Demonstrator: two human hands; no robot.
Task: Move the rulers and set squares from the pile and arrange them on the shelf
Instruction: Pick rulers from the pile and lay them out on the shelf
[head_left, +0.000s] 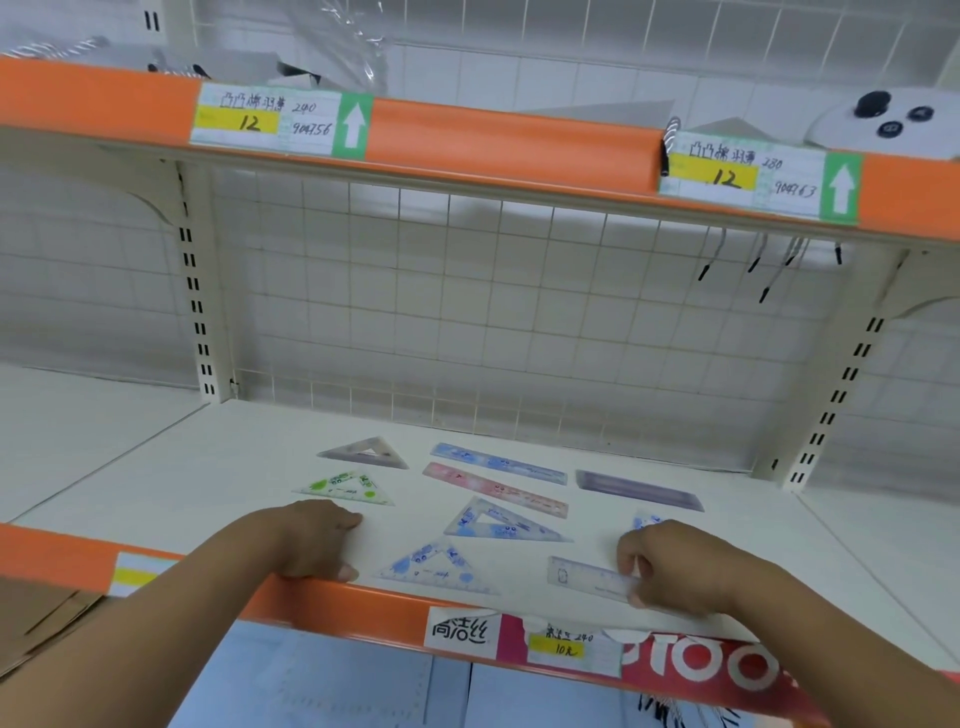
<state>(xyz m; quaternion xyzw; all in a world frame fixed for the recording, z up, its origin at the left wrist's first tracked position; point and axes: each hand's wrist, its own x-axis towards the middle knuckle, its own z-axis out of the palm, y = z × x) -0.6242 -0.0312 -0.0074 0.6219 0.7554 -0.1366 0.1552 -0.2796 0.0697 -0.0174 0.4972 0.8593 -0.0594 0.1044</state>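
White shelf (156, 467), viewed from above. Four set squares (363, 453) and three rulers (497, 462) already lie flat, spaced apart. Right hand (675, 566) pinches end of clear ruler (584, 576) near front edge, probably placing it. Left hand (317, 545) rests on front edge, fingers loosely bent, holding nothing. Pile out of view, so remainder unknown; task seems well advanced.

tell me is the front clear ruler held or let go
Held: the right hand pinches the clear ruler at its right end; the rest lies on the shelf.
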